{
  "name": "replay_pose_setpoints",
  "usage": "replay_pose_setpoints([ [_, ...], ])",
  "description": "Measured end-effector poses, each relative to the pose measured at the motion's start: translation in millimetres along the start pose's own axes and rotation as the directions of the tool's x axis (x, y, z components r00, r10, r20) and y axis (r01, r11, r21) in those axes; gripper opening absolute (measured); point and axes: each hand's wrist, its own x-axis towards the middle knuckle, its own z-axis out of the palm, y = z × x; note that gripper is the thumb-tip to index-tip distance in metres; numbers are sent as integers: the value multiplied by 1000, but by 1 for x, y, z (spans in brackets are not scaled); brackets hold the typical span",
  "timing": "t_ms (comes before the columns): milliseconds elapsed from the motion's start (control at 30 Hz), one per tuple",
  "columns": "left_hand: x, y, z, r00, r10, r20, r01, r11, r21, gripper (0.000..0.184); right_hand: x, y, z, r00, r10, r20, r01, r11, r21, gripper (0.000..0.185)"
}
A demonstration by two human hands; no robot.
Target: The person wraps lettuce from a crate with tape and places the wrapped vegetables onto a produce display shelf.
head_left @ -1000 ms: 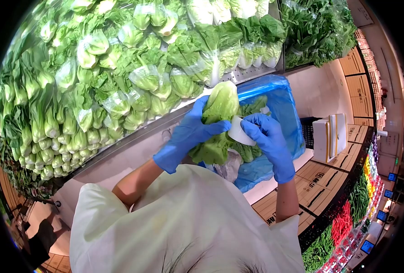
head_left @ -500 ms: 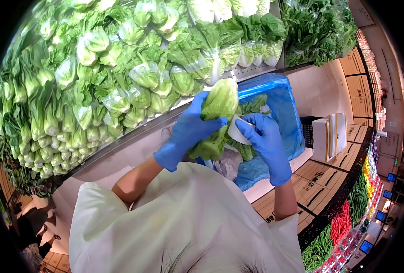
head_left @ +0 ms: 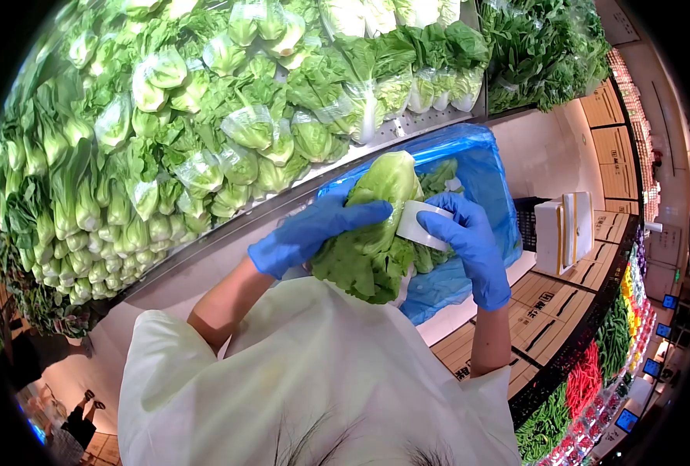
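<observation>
My left hand (head_left: 314,229), in a blue glove, grips a head of lettuce (head_left: 388,186) around its side. The pale base points up and away, and the loose leaves hang towards my body. My gloved right hand (head_left: 469,241) pinches a white roll of tape (head_left: 423,224) by its edge. The roll lies against the right side of the lettuce. Beneath both hands stands a tub lined with blue plastic (head_left: 502,175), with leafy greens (head_left: 438,177) inside. Part of its contents is hidden by my hands and the lettuce.
A sloping shelf of film-wrapped lettuce (head_left: 248,128) and bok choy (head_left: 89,210) fills the left and far side. Beyond the tub on the right are white boxes (head_left: 562,233) and a curved stand of brown cartons (head_left: 543,307). Red chillies (head_left: 582,380) lie further right.
The lettuce has turned and come lower, its leaves spreading towards me. My left wrist has moved slightly left. The roll has tilted and shifted right with my right hand.
</observation>
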Motion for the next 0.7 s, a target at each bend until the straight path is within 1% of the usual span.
replay_pose_setpoints([
  [67,3,-3,-1,1000,18,-20,-16,996,89,63,2,3,1,1000,-21,1,21,1000,-4,29],
  [100,4,-4,0,1000,18,-20,-16,996,90,63,3,5,2,999,-42,4,42,999,-8,29],
  [167,5,-7,1,985,146,-88,-124,968,217,65,6,9,1,999,-47,21,47,998,-36,29],
  [200,5,-8,0,985,146,-88,-124,968,217,65,7,10,0,998,-50,39,52,997,-65,30],
  [233,6,-8,-1,978,164,-130,-126,957,262,65,7,8,-1,998,-51,39,53,997,-64,30],
  [267,7,-8,-3,969,182,-170,-124,944,306,65,7,5,-1,998,32,51,-28,996,-79,30],
  [300,7,-6,-4,969,181,-168,-122,944,308,65,6,4,-2,992,114,60,-108,990,-94,30],
  [333,6,-3,-5,990,110,-91,-88,972,216,63,8,5,-4,992,114,58,-108,990,-91,30],
  [367,5,-1,-7,999,46,-8,-44,991,126,62,12,8,-7,980,154,124,-153,988,-17,30],
  [400,6,0,-10,999,44,-8,-42,991,130,62,13,11,-10,964,186,193,-200,978,55,29],
  [433,7,0,-15,998,-45,40,41,994,98,59,13,14,-13,964,182,192,-197,979,59,29],
  [467,8,0,-21,987,-131,88,125,990,70,56,13,16,-15,947,215,240,-241,967,84,28],
  [500,9,-3,-28,988,-131,86,125,990,73,56,14,18,-16,926,245,288,-285,953,106,27],
  [533,10,-7,-37,975,-208,79,211,977,-35,55,12,21,-15,926,243,290,-284,953,108,27],
  [567,11,-10,-45,956,-284,81,293,945,-144,53,8,24,-12,922,189,339,-279,930,241,28],
  [600,12,-11,-55,956,-284,78,293,945,-144,53,4,28,-10,916,129,380,-278,887,368,29],
  [633,12,-9,-66,950,-302,82,311,942,-128,52,2,32,-10,910,133,392,-262,919,295,31],
  [667,12,-8,-72,943,-321,85,329,938,-112,52,3,32,-12,909,133,395,-263,918,297,31],
  [700,9,-9,-71,950,-296,95,307,942,-132,53,5,32,-14,884,211,416,-265,961,76,29],
])
